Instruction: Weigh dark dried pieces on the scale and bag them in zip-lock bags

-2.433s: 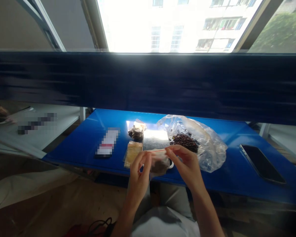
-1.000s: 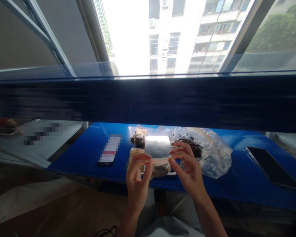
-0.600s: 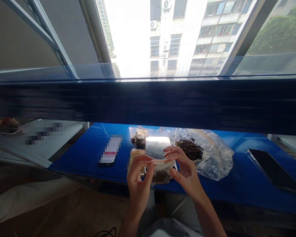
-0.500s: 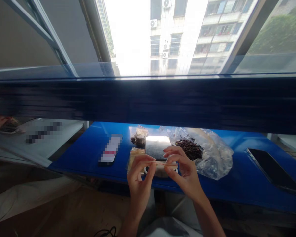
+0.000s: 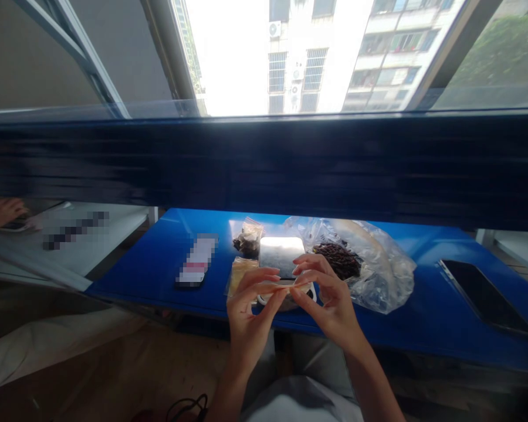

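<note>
Between my fingertips is a small plastic zip bag, seen nearly edge-on, with a thin reddish line along its rim. My left hand pinches it by thumb and forefinger. My right hand pinches the same rim close by, so the two thumbs almost meet. Both hands are over the near edge of a small white scale with a square, shiny plate. Left of the scale lie a stack of flat zip bags and filled bags with dark contents. Dark dried pieces spill from a large clear bag on the right.
The blue table bears a phone with a lit, blurred screen at left and a dark phone at right. A dark blue panel crosses above. Another person's hand is over a white table.
My right fingers have moved left along the bag's rim, bringing both pinches closer together. The view has shifted slightly, and the other person's hand at far left has moved.
</note>
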{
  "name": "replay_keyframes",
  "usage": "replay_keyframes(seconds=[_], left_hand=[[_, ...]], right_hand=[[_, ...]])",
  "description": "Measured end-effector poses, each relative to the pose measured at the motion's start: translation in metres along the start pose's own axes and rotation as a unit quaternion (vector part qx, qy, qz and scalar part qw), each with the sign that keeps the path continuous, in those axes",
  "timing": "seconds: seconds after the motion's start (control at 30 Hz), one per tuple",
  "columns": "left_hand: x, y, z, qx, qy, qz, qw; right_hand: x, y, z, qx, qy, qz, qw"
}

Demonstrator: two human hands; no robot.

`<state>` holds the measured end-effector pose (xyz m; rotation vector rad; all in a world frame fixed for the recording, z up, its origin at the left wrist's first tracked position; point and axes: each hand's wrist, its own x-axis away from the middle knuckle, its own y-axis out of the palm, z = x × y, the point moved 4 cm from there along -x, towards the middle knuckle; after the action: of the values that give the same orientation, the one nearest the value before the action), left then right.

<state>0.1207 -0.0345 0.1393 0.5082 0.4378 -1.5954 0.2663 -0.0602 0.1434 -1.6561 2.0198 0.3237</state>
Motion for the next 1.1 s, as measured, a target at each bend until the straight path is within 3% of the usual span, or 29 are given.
replay_keyframes(seconds=[0.27,0.43,0.9,1.1], left_hand=[[0.0,0.003,-0.01,-0.006,-0.027,0.004,1.0],[0.0,-0.001,-0.016,0.006,-0.047,0.017,0.999],[-0.001,-0.008,-0.014,-0.021,-0.015,-0.048,0.998],[0.003,-0.01,-0.01,-0.038,-0.032,-0.021,0.999]], right_hand=[[-0.001,-0.001,0.003,0.023,0.015,0.011,1.0],[0.0,-0.002,0.002,-0.012,0.009,-0.016,1.0],[0.0,-0.009,-0.001,0.013,0.024,0.037,0.999],[0.002,-0.007,0.002,-0.013,0.036,0.022,0.999]])
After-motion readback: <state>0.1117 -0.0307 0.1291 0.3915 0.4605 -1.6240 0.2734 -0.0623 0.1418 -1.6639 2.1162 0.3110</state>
